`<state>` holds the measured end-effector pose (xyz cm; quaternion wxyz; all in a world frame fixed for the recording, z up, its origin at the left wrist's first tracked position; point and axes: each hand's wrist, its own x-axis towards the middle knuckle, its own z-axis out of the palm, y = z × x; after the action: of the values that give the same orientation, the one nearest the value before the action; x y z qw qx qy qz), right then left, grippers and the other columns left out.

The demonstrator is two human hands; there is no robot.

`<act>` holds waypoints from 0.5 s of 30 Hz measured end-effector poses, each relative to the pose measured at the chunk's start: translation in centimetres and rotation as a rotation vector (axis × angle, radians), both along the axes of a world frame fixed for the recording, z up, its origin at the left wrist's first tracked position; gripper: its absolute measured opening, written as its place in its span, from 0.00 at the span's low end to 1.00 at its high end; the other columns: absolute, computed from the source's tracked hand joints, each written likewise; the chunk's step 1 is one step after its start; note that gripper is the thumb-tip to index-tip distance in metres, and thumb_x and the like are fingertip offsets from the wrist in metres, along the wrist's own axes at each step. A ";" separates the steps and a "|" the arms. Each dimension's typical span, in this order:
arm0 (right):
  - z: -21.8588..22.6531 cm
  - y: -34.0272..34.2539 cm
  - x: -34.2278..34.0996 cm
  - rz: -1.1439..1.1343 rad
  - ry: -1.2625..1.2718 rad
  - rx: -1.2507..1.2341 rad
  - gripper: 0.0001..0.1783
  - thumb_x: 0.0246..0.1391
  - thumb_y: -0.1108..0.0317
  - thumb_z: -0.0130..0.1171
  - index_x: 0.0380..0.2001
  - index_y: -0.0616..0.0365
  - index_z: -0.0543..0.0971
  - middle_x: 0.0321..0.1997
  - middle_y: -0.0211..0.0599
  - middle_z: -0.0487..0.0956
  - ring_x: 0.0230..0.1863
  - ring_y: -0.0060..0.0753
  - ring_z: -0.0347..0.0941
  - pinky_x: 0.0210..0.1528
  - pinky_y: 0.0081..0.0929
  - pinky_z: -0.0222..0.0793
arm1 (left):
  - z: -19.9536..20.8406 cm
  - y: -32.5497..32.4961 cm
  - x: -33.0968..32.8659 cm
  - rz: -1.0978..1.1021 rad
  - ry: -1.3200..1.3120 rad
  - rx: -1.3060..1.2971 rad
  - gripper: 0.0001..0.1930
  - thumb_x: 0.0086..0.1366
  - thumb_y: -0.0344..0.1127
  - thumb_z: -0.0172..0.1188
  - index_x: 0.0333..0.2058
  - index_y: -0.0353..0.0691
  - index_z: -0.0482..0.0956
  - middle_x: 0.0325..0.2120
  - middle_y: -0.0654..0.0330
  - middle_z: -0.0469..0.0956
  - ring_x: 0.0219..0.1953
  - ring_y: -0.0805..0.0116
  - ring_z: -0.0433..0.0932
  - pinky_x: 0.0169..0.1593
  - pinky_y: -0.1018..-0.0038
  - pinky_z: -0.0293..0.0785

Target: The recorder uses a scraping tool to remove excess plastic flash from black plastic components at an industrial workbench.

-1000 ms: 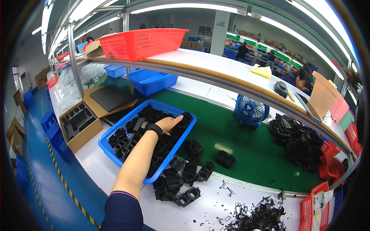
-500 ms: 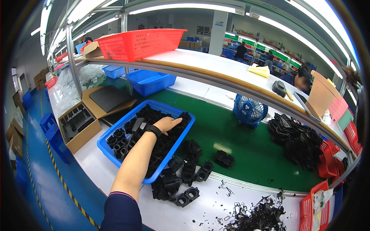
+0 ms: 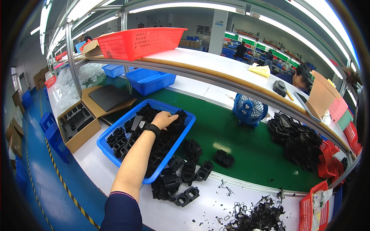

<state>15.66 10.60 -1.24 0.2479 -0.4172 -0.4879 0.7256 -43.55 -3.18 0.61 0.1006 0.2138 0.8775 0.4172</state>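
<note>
My left hand (image 3: 163, 119) rests curled on the black plastic parts (image 3: 162, 140) inside the blue basket (image 3: 110, 152). I cannot tell if it grips one. My right hand is out of view.

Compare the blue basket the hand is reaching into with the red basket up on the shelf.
The blue basket sits low on the white bench; the red basket rests on the upper shelf. The blue basket is full of black plastic parts, with the left hand among them; the red basket's contents cannot be seen. Both are rectangular mesh plastic.
</note>
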 end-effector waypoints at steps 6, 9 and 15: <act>-0.6 0.3 0.4 -0.012 0.004 -0.003 0.15 0.58 0.70 0.51 0.47 0.64 0.73 0.37 0.42 0.79 0.29 0.24 0.75 0.27 0.19 0.73 | 0.3 -0.4 0.1 0.034 0.068 0.031 0.22 0.57 0.50 0.58 0.35 0.32 0.79 0.22 0.53 0.78 0.22 0.65 0.79 0.25 0.73 0.76; -0.6 0.2 0.4 -0.013 -0.001 -0.005 0.15 0.58 0.70 0.52 0.47 0.64 0.73 0.36 0.42 0.79 0.29 0.24 0.75 0.27 0.19 0.73 | 0.6 -0.4 0.1 0.055 0.058 0.085 0.20 0.58 0.48 0.57 0.35 0.33 0.79 0.23 0.54 0.79 0.22 0.67 0.79 0.25 0.74 0.76; 0.2 0.0 0.1 -0.013 -0.017 -0.006 0.15 0.58 0.69 0.52 0.47 0.63 0.73 0.37 0.40 0.79 0.28 0.23 0.75 0.26 0.18 0.72 | 1.8 -0.7 0.1 0.178 0.130 0.508 0.14 0.59 0.40 0.56 0.33 0.33 0.79 0.24 0.59 0.79 0.23 0.73 0.79 0.22 0.78 0.73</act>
<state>15.72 10.63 -1.09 0.2475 -0.4271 -0.4851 0.7218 -43.41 -3.91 2.46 -0.0497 0.1803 0.7647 0.6166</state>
